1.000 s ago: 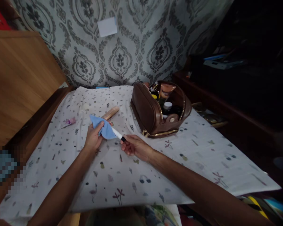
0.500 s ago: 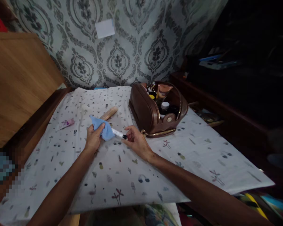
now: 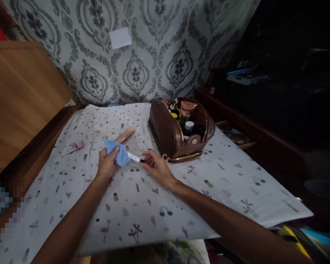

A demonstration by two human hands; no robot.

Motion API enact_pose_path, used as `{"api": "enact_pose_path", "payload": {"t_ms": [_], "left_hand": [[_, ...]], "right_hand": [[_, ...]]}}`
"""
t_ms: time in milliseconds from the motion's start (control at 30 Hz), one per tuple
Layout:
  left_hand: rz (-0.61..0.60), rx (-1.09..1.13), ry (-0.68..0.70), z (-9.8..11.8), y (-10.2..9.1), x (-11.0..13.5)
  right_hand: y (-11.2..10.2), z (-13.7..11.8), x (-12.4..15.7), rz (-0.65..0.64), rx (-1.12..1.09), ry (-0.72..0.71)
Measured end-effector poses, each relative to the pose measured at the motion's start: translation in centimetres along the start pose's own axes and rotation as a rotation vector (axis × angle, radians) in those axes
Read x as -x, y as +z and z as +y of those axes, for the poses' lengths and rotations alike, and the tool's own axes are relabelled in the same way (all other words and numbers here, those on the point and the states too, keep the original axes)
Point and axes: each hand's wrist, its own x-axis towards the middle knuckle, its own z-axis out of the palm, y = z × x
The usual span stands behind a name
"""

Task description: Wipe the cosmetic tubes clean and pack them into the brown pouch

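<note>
My left hand [image 3: 106, 165] is closed around a blue cloth [image 3: 117, 151] that wraps one end of a thin white tube [image 3: 134, 158] with a dark cap. My right hand [image 3: 155, 167] pinches the capped end of that tube between thumb and fingers. Both hands hover just above a white patterned sheet [image 3: 143, 198] spread over the table. A beige tube [image 3: 124, 134] lies on the sheet just behind the cloth.
An open brown toiletry bag [image 3: 172, 136] with bottles and tubes inside stands right of the hands. A small pink tube [image 3: 75, 147] lies at the left. A wooden panel [image 3: 19, 99] rises at the left, patterned wallpaper behind, and a dark shelf at the right.
Both hands with the cloth and tube have shifted slightly left and away from me. The right hand's grip on the capped end has turned a little.
</note>
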Motion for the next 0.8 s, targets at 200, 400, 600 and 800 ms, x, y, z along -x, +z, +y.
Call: {"api": "enact_pose_path", "payload": {"t_ms": [200,400,600,800], "left_hand": [[0.002,-0.050,-0.028,0.15,0.28,0.41],[0.012,-0.019,-0.043,0.31,0.27,0.44],[0.031,-0.008,-0.077,0.38,0.33,0.44],[0.023,-0.001,-0.090,0.43,0.52,0.60]], "right_hand": [[-0.03,0.12,0.34,-0.100,-0.076,0.049],[-0.22,-0.02,0.27,-0.101,-0.027,0.055],[-0.05,-0.23,0.25,-0.019,0.044,0.045],[-0.09,-0.20,0.36,-0.101,-0.069,0.100]]}}
